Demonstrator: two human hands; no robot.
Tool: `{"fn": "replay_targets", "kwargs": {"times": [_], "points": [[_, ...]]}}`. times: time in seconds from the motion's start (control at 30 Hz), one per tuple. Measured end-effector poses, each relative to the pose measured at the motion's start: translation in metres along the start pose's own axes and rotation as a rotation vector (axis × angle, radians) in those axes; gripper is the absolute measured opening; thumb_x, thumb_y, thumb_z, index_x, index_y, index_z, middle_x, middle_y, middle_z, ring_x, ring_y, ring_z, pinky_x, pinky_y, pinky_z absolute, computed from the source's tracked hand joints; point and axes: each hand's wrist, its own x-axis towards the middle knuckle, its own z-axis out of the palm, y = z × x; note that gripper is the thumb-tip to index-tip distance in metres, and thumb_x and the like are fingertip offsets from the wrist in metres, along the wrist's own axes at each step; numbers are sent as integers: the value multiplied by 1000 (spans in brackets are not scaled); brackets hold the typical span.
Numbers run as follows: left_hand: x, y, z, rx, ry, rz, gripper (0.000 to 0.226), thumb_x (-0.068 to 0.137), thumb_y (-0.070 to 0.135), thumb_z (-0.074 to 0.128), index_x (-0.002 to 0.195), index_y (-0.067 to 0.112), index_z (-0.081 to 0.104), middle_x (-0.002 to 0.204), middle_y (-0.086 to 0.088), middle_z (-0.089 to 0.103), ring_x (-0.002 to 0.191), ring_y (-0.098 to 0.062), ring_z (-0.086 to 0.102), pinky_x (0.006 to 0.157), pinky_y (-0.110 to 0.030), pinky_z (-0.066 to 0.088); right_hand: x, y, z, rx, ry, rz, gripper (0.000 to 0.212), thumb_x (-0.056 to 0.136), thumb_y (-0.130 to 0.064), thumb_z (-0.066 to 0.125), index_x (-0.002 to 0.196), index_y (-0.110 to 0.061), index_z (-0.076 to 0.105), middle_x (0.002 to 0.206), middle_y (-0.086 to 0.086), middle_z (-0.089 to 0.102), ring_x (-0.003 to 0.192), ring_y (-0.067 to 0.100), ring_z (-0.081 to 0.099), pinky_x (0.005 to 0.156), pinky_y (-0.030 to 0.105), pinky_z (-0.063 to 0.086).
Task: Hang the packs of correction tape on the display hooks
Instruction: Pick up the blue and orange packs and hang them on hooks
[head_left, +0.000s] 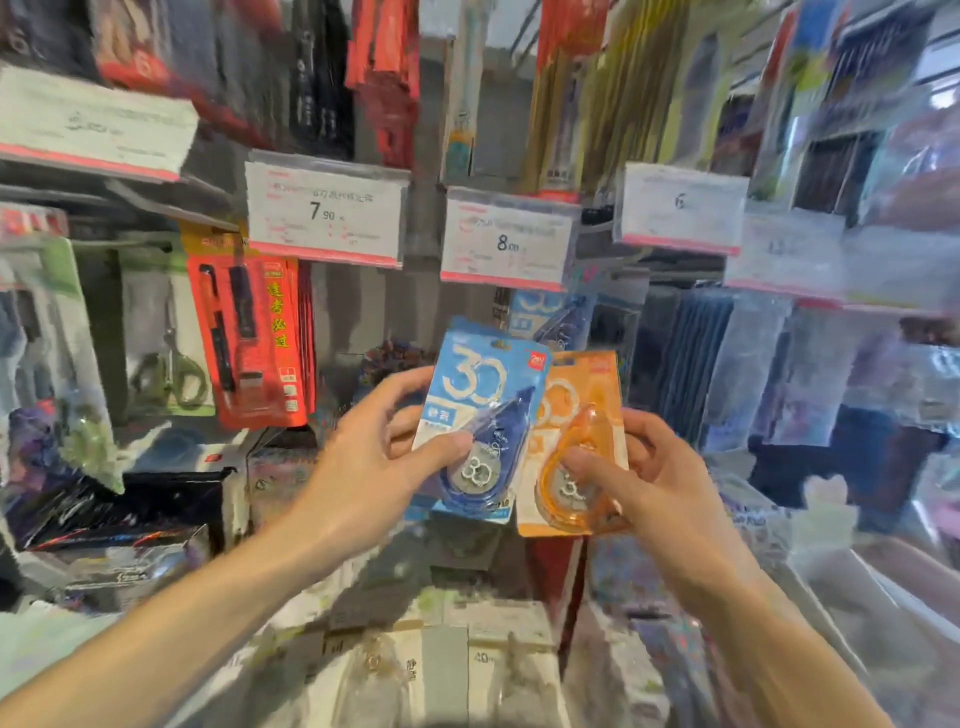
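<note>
Head cam: left hand (384, 447) pinches blue correction-tape pack (480, 415), right hand (649, 483) pinches orange pack (574, 447); packs overlap, below 8.00 price tag (506, 240).

The blue pack (480, 410) is glossy printed card under a clear, shiny plastic blister; the orange pack (582, 441), at its three o'clock, has the same finish. At twelve o'clock the price tags (326, 208) are matt white paper in smooth clear plastic sleeves. The scissors (171, 369) at nine o'clock look like dull metal.
</note>
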Motion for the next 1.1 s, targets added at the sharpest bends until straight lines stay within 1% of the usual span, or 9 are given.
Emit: {"fn": "replay_targets", "kwargs": {"times": [0.13, 0.37, 0.5, 0.6, 0.73, 0.87, 0.97, 1.03, 1.1], "points": [[5, 18, 39, 42, 22, 77, 49, 89, 4, 72, 125, 34, 58, 114, 6, 79, 101, -17, 77, 85, -28, 61, 5, -13, -40, -7, -16, -75, 35, 88, -12, 79, 118, -20, 63, 95, -1, 81, 73, 10, 78, 54, 24, 58], [5, 43, 70, 166, 50, 166, 51, 92, 9, 73, 127, 42, 56, 113, 15, 78, 101, -8, 76, 80, -15, 57, 6, -22, -84, -182, 1, -203, 36, 88, -27, 79, 114, -43, 59, 103, -13, 80, 90, 8, 78, 74, 32, 65], [-1, 51, 78, 225, 57, 173, 52, 88, 23, 76, 130, 45, 54, 117, 18, 77, 106, -7, 74, 90, -30, 61, 3, -20, -99, -217, -5, -241, 38, 89, -24, 78, 113, -43, 57, 103, -16, 78, 90, 6, 77, 73, 30, 66], [-4, 55, 85, 255, 44, 165, 53, 85, 31, 74, 131, 48, 53, 118, 19, 76, 108, -6, 73, 94, -38, 56, 0, -19, -108, -254, 7, -261, 39, 88, -23, 79, 114, -40, 57, 101, -21, 77, 88, -1, 75, 78, 16, 61], [-8, 59, 89, 290, 48, 168, 52, 86, 32, 74, 129, 53, 53, 120, 20, 75, 110, -5, 72, 93, -37, 56, -3, -19, -118, -272, 42, -277, 36, 86, -20, 80, 109, -38, 59, 96, -26, 76, 82, -8, 73, 65, 1, 51], [-9, 71, 80, 344, 103, 196, 52, 93, 17, 74, 125, 53, 55, 117, 24, 75, 108, -1, 72, 92, -29, 60, -7, -22, -124, -264, 37, -293, 39, 87, -19, 80, 110, -41, 58, 99, -26, 75, 85, -4, 73, 62, 9, 56], [-4, 83, 73, 367, 152, 213, 51, 92, 14, 74, 129, 45, 56, 122, 22, 73, 115, 1, 68, 103, -36, 52, -10, -30, -123, -265, 11, -326, 39, 87, -23, 79, 112, -44, 57, 104, -21, 75, 91, 0, 74, 67, 17, 61], [-3, 90, 72, 365, 158, 225, 54, 92, 13, 74, 137, 35, 55, 127, 21, 72, 119, 0, 66, 108, -40, 49, -12, -36, -122, -254, -9, -360, 39, 86, -26, 79, 110, -48, 57, 105, -19, 76, 93, 3, 75, 71, 18, 62], [-3, 95, 70, 363, 159, 242, 55, 92, 15, 74, 139, 34, 54, 129, 21, 70, 122, 0, 65, 109, -42, 48, -12, -44, -120, -239, -19, -390, 39, 85, -27, 79, 110, -49, 58, 104, -18, 77, 92, 4, 76, 73, 18, 62]]}}
